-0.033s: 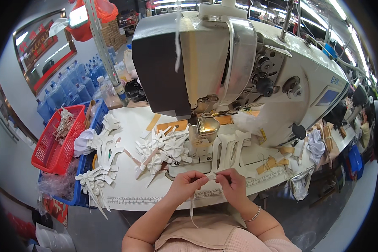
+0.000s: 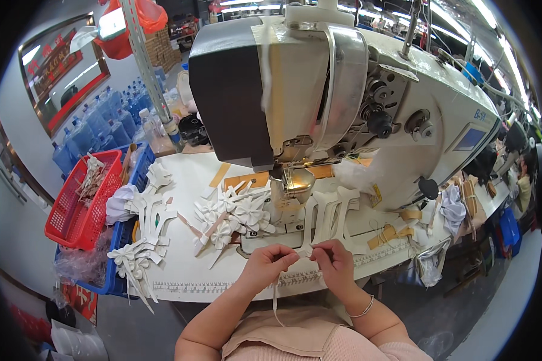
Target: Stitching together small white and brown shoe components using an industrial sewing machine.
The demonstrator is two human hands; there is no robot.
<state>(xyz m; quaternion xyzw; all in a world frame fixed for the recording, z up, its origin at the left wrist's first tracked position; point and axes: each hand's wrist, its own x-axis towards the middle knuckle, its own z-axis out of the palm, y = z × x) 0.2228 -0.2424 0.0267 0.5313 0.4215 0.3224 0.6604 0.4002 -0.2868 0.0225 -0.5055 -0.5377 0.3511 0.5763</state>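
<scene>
Both hands meet above the front edge of the white sewing table, fingertips pinched close together. My left hand [image 2: 267, 266] and my right hand [image 2: 335, 263] grip a small white piece between them, mostly covered by the fingers. From the left fingers a thin pale strap [image 2: 276, 305] hangs down toward my lap. Just beyond the right hand lie long white cut-out strap pieces [image 2: 324, 218], beside the sewing machine's metal bed. A heap of white straps with flower shapes [image 2: 239, 210] rests beyond the left hand.
The large sewing machine [image 2: 301, 78] towers over the table's far side. More white flower straps [image 2: 135, 262] hang over the left edge, by a red basket [image 2: 60, 224] and a blue crate [image 2: 111, 283]. Tan scraps [image 2: 391, 234] and cloth bundles [image 2: 454, 207] lie at right.
The white thread hanging before the machine head has swung slightly to the right. My right fingers have shifted very slightly; the left hand looks the same.
</scene>
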